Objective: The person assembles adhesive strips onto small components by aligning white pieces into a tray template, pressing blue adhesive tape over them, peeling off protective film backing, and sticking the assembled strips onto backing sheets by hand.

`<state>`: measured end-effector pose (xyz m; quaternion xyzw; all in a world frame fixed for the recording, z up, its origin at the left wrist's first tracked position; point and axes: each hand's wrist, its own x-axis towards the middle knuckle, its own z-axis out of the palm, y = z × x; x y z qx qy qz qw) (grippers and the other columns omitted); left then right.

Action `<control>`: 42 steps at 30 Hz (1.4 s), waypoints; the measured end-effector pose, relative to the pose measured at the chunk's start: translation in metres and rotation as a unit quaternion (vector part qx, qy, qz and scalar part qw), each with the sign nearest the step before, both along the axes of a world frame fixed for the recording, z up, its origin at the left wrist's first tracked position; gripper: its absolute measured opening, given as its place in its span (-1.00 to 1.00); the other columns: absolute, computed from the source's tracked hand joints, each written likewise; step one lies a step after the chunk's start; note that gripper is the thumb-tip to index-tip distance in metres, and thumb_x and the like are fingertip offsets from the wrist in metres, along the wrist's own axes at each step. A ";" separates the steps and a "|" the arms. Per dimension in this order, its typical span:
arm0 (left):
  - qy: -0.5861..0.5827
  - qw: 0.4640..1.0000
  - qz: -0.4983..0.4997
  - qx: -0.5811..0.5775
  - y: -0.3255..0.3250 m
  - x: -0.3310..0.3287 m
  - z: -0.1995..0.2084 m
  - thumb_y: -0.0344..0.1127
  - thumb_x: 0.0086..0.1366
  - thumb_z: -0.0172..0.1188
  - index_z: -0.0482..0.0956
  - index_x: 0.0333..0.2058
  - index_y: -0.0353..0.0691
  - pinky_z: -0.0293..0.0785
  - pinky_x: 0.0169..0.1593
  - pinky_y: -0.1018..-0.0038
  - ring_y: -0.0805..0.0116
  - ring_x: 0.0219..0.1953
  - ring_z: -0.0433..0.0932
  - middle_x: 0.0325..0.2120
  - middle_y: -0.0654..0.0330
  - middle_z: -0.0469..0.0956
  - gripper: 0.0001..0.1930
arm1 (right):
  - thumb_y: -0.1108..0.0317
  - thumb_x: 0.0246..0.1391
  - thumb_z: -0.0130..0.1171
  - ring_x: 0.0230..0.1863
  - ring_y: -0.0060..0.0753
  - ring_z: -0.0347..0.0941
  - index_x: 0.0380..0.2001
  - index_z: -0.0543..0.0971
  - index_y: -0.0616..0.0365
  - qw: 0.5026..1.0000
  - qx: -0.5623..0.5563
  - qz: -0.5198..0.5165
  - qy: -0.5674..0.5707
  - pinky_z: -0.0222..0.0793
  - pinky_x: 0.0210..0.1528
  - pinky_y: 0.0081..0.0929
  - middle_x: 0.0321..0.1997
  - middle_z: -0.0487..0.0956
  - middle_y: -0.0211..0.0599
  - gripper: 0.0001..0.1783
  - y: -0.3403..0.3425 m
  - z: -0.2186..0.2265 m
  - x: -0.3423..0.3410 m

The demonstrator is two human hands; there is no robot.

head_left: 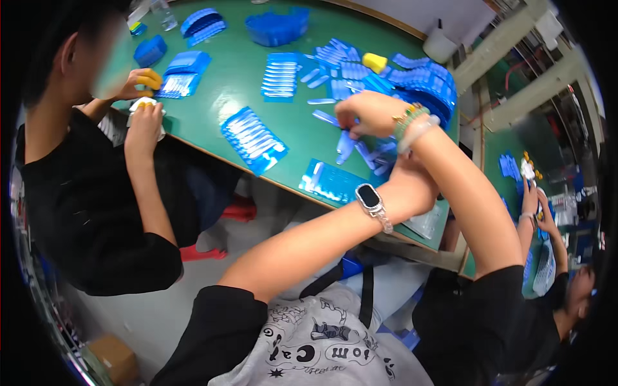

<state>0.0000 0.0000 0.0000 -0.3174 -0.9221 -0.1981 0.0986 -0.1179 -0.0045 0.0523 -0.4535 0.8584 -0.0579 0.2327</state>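
Two bare hands in the head view, forearms crossed over a green table (pixel 219 83). Landmark: yellow block (pixel 374 62), sitting among the blue pieces toward the far right.

Right hand (pixel 370 116): nearer the wearer than the yellow block, just above the loose blue strips (pixel 346 149). Fingers curled, narrow gap to the thumb. Blurred, so can't tell if a strip is pinched. Green beaded bracelet (pixel 411 119) on that wrist, pale bangle beside it.

Left hand (pixel 420 175): farther toward the wearer from the yellow block, mostly hidden behind the right wrist. Grip can't be told. Dark-faced band (pixel 369 197) on the wrist.

Loose strips: on the tabletop, scattered on the wearer's side of the yellow block, under and around the right hand; more lie left of the block.

Rest, relative to the yellow block:
- Right, close by: curved blue stack (pixel 428 87).
- Left: blue pack with pale strips in a row (pixel 279 77).
- Left and nearer: similar pack, lying slanted (pixel 254 140), near the table edge.
- Nearer, slightly left: flat shiny blue packet (pixel 331 182), at the edge.
- Far left: curved blue bundle (pixel 277 27).
- Beyond, right: white bin (pixel 440 45).
- Well left: co-worker (pixel 84 186), yellow finger covers on, one hand on white material.
- Well right: another person's hands (pixel 533 202), near blue pieces.
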 end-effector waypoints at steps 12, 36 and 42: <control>-0.026 0.989 -0.073 0.125 -0.063 0.059 0.039 -0.32 0.11 0.31 0.57 -0.15 -0.20 0.27 0.05 0.23 0.08 0.00 0.45 -0.16 0.05 0.54 -0.69 | 0.39 -0.17 0.38 -0.27 -0.06 0.59 -0.36 0.62 0.13 0.999 0.003 0.013 0.045 0.46 -0.22 -0.18 -0.36 0.65 -0.18 -0.77 0.013 -0.005 0.002; -0.268 0.758 -0.003 0.594 -0.087 0.062 0.024 -0.53 0.14 0.32 0.11 0.24 -0.24 0.39 -0.10 0.53 0.47 -0.25 0.53 -0.36 0.23 0.53 -0.26 | 0.40 0.09 0.35 -0.39 -0.78 0.38 -0.41 0.52 0.12 0.643 -0.499 -0.331 -0.478 0.29 -0.30 -0.73 -0.42 0.51 -0.59 -0.84 0.115 -0.003 0.152; -0.009 0.910 0.016 0.414 -0.091 0.056 0.014 -0.57 0.11 0.30 0.16 0.22 -0.26 0.44 -0.14 0.46 0.43 -0.30 0.54 -0.39 0.20 0.54 -0.29 | 0.42 0.09 0.34 -0.40 -0.78 0.38 -0.41 0.54 0.15 0.682 -0.495 -0.373 -0.389 0.29 -0.32 -0.73 -0.41 0.52 -0.58 -0.86 0.148 0.000 0.175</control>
